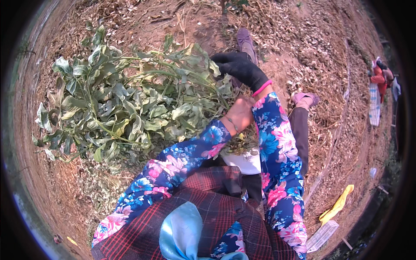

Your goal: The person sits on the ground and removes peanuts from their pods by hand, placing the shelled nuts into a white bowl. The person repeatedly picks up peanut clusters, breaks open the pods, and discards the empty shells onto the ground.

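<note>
A large bundle of wilted leafy plants [130, 100] lies to my left, its stems running in towards my hands. My left hand [240, 113] is bare, with a thin bracelet, and looks curled close to the stem ends. Its fingers are mostly hidden behind my right wrist. On my right hand [239, 68] is a black glove with a pink cuff. That hand is bent over the upper stems and touches the leaves, its fingertips partly hidden. Below my left wrist, plant bits that look like roots [240, 143] hang over a white object [245, 162], only partly visible.
My purple shoes [243, 35] are set apart on soil strewn with dry leaves [292, 39]. To the lower right lie a yellow cloth or bag [338, 204] and a pale plastic crate [321, 235]. Another person [383, 78] is at the far right, beside a white, blue-marked object [374, 104].
</note>
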Motion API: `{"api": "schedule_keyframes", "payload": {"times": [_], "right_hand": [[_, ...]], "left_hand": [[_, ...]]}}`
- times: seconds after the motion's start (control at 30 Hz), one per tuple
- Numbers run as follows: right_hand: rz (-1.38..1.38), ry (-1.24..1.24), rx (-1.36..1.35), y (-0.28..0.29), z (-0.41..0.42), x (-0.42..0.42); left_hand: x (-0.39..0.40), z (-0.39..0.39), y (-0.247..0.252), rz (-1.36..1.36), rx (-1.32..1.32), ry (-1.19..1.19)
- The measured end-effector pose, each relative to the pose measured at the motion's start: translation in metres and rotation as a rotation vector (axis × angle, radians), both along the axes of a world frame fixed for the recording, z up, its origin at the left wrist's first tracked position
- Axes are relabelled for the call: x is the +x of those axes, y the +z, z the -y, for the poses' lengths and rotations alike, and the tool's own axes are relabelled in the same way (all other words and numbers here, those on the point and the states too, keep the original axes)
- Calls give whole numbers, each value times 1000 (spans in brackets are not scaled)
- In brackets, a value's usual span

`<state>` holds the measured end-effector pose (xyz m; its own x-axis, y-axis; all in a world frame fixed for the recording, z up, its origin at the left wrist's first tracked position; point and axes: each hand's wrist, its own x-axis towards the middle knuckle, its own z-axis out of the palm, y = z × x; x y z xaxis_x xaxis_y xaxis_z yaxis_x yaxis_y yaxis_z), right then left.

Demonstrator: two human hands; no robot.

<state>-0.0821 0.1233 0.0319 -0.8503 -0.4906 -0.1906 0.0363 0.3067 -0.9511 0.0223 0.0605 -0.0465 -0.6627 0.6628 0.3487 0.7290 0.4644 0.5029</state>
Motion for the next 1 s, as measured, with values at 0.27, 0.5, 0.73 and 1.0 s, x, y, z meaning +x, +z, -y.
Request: {"api": "schedule_keyframes", "payload": {"times": [0.27,0.5,0.73,1.0], "right_hand": [[63,117,-114,1,-9,4],[50,81,-69,5,-3,9],[-538,23,439,3,11,14],[-982,-269,583,44,-21,42]], "left_hand": [[-1,-7,-28,158,152,-55],[-3,-2,3,111,127,-72],[-3,3,0,60,-173,-102],[-10,9,32,-23,-429,-9]]}}
